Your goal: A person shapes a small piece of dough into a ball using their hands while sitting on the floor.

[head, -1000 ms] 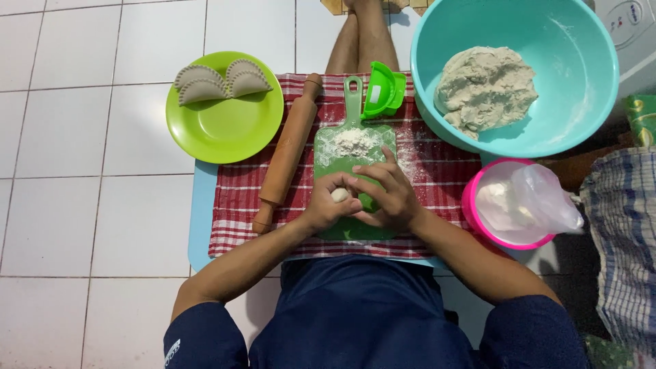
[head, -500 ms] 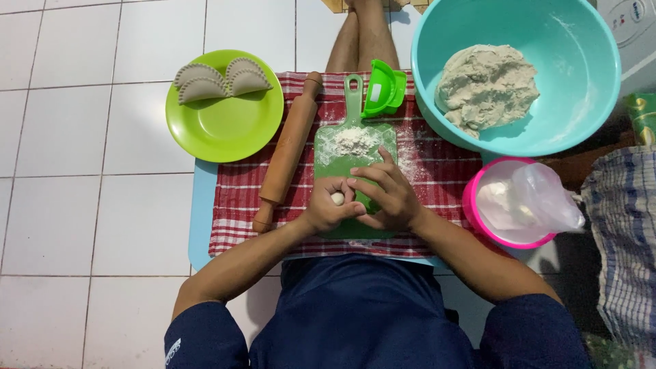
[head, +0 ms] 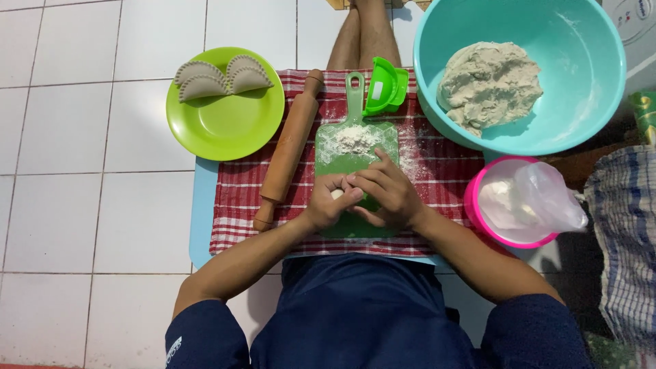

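Observation:
Both hands meet over the near end of a green cutting board [head: 355, 147] dusted with flour. My left hand [head: 328, 203] cups a small pale ball of dough [head: 336, 194]. My right hand [head: 386, 195] lies over it with fingers curled against the left hand, pressing on the same dough. A mound of flour sits on the board just beyond the fingers. A wooden rolling pin [head: 287, 149] lies diagonally left of the board, and a green folding dumpling mould [head: 386, 87] stands at the board's far right corner.
A red checked cloth [head: 236, 198] covers a light blue low table. A green plate [head: 225, 116] with three shaped dumplings sits far left. A teal bowl [head: 594, 102] of dough is far right, a pink bowl [head: 478, 219] with a plastic bag nearer. White floor tiles lie to the left.
The hands have stayed over the board's near end, with the fingers shifting slightly around the dough ball. Nothing else has moved.

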